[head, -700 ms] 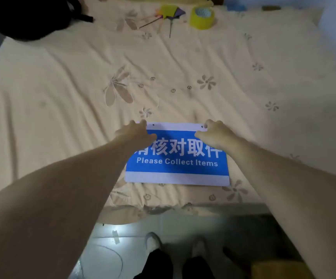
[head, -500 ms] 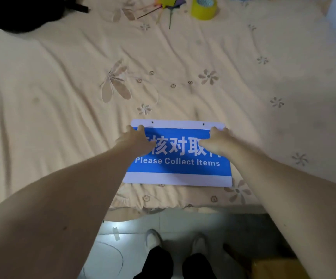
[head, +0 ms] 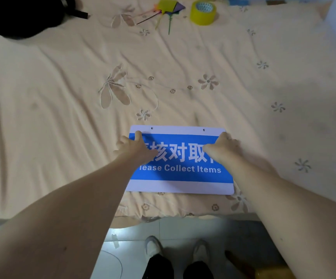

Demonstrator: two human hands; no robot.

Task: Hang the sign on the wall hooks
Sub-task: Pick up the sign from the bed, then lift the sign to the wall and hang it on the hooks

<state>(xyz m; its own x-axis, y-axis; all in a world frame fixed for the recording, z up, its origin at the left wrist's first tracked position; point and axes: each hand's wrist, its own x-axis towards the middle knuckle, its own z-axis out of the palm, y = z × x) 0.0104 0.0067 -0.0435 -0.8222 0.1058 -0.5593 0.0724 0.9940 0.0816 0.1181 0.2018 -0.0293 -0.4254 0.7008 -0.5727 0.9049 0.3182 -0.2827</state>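
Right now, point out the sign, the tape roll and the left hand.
sign [head: 183, 186]: head view, lower white strip.
tape roll [head: 200, 17]: head view, yellow outer side.
left hand [head: 136, 147]: head view, back of hand.

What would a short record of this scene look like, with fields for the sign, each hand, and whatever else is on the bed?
sign: flat blue-and-white rectangular plastic sign, lying on the bed near its front edge, two small holes along its top
left hand: left hand at the sign's upper left corner
right hand: right hand at the upper right corner
surface: cream floral bedsheet
other items: yellow tape roll, black bag
wall hooks: not visible
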